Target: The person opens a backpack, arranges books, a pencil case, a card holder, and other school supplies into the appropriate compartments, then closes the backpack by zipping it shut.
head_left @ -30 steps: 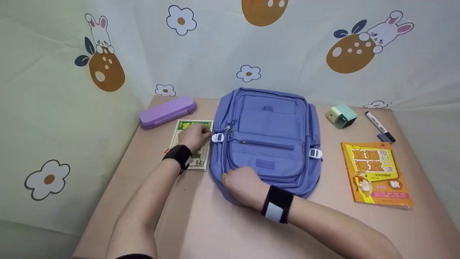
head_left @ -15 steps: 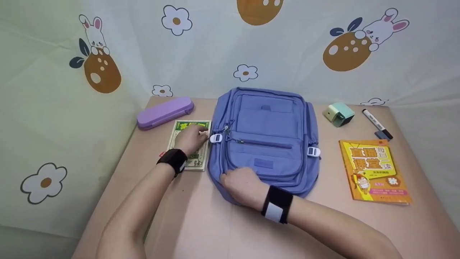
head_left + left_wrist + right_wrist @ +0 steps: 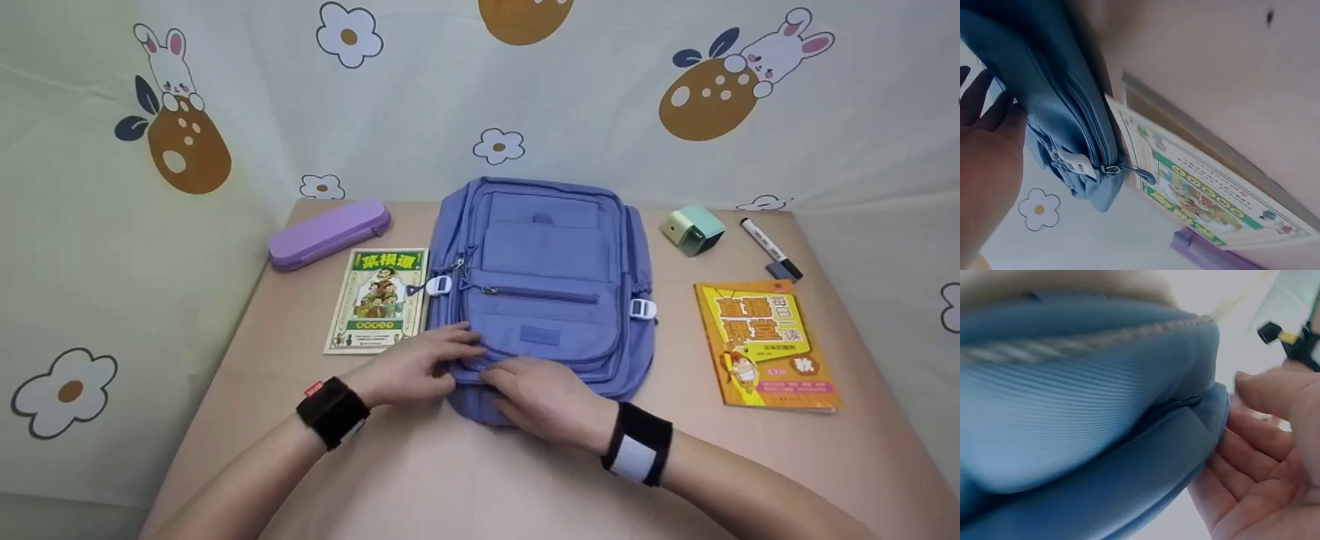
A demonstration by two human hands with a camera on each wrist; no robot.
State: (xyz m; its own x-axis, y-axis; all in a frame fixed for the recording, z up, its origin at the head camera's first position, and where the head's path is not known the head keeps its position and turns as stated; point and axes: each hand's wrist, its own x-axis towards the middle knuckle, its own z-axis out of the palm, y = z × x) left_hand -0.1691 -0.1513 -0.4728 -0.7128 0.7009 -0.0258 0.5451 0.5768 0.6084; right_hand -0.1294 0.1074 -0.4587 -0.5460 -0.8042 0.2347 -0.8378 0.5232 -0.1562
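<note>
A blue backpack point(image 3: 551, 255) lies front side up on the table. My left hand point(image 3: 412, 367) rests at its lower left edge, and the fingers reach over the front panel, fairly straight. Close beside it, my right hand point(image 3: 555, 401) lays its fingers on the backpack's bottom edge. From the right wrist view, the palm point(image 3: 1252, 489) shows with fingers extended against the fabric, gripping nothing visible. A zipper pull point(image 3: 1145, 175) hangs from the backpack's left side, over a green-and-cream book point(image 3: 379, 300). The left wrist view shows the left fingers point(image 3: 999, 109) against the backpack.
Behind the book is a purple pencil case point(image 3: 330, 234). To the right stand a mint-coloured pencil sharpener point(image 3: 694, 230), a marker point(image 3: 769, 246) and an orange book point(image 3: 769, 345). White buckles point(image 3: 439, 286) stick out at the backpack's sides. A patterned curtain point(image 3: 405, 97) hangs behind the table.
My left hand has left the zipper pull area above the green-and-cream book and moved down and right to the backpack's lower front. My right hand has shifted slightly right, its fingers uncurled.
</note>
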